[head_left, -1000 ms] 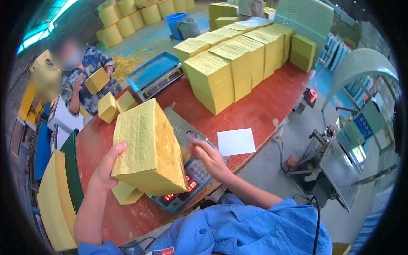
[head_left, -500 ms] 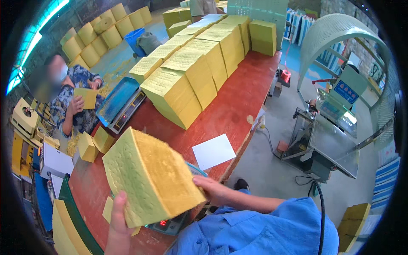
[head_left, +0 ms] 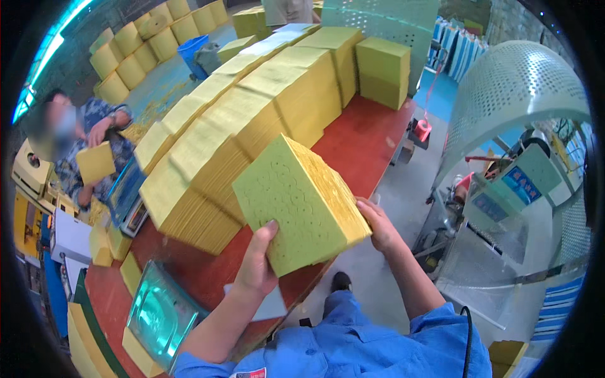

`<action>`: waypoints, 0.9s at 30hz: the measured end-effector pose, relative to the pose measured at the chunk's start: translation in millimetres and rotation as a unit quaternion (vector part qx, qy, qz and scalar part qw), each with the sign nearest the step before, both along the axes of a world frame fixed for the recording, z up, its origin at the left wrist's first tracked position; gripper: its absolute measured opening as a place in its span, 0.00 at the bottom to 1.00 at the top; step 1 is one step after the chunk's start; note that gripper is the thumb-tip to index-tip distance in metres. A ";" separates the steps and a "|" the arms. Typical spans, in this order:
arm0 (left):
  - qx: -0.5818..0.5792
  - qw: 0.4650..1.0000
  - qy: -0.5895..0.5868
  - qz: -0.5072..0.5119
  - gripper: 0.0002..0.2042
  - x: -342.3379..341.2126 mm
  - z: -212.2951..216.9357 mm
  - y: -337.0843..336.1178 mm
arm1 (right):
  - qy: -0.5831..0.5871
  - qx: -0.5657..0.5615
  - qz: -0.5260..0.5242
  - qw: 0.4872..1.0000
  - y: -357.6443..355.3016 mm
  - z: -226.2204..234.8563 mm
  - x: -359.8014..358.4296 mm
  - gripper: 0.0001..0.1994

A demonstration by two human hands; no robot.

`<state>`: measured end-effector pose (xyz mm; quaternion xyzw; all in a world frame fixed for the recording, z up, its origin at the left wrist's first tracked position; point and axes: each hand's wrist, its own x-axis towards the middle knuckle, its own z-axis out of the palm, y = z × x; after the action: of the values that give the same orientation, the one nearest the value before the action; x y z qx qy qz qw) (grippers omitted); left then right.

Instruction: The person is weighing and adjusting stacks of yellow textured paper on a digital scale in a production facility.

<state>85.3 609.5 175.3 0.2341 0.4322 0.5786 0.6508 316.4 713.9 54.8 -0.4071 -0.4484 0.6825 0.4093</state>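
I hold a thick block of yellow paper sheets (head_left: 296, 208) up above the red table (head_left: 236, 255), tilted, its stamped top face turned toward me. My left hand (head_left: 257, 261) grips its near left edge, with the thumb on the top face. At its right end, my right hand (head_left: 378, 225) holds the corner by the sheet edges. Just beyond stand long rows of stacked yellow paper (head_left: 214, 170). A shiny teal weighing pan (head_left: 162, 309) lies left of my left forearm, and a white sheet (head_left: 272, 305) lies partly under that arm.
Across the table a masked person (head_left: 94, 138) in camouflage holds a smaller yellow stack (head_left: 96, 162) beside a blue tray scale (head_left: 128, 195). To the right stands a metal machine with a perforated curved guard (head_left: 517, 82). Another yellow block (head_left: 383, 69) stands at the table's far end.
The block has moved right and away from the weighing pan, toward the long rows, still in both my hands. My view has shifted. The person opposite has moved their stack slightly.
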 end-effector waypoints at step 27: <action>-0.083 0.994 0.042 -0.063 0.40 167.4 -16.4 374.6 | -0.305 0.305 -0.258 0.864 223.8 -19.8 83.0 0.35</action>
<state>252.7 984.1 158.9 0.2299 0.4902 0.4882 0.6844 399.4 937.7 34.9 -0.5510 -0.6155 0.2232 0.5174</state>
